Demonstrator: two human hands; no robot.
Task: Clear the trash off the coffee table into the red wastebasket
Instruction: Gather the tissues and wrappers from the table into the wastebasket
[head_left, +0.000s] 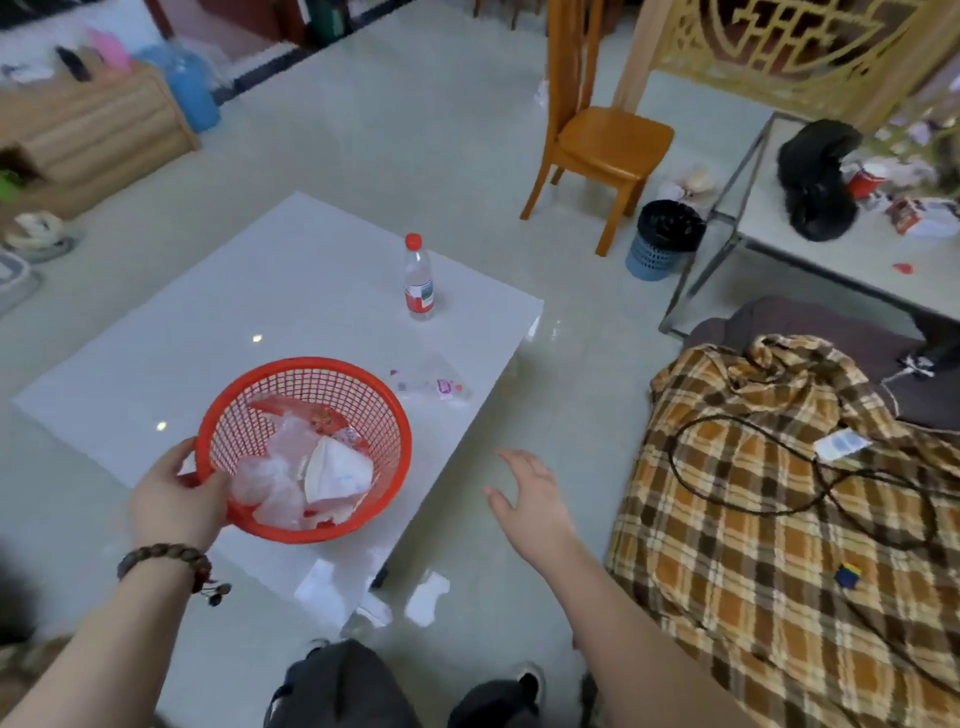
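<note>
We see a glossy white square coffee table (223, 312) bearing a round red plastic mesh wastebasket (306, 447) — crumpled clear film and white paper inside. Our left hand (176, 499) grips its rim; our right hand (530, 493) hovers spread, empty. A clear red-capped bottle (418, 278) stands beyond; a flat, perhaps plastic, wrapper (431, 383) lies beside the basket.

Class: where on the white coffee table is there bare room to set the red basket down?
Bare: the wide left half of the table, left of the bottle. Crowded: the near right edge, where clear wrappers lie beside the basket, held by the left hand.
</note>
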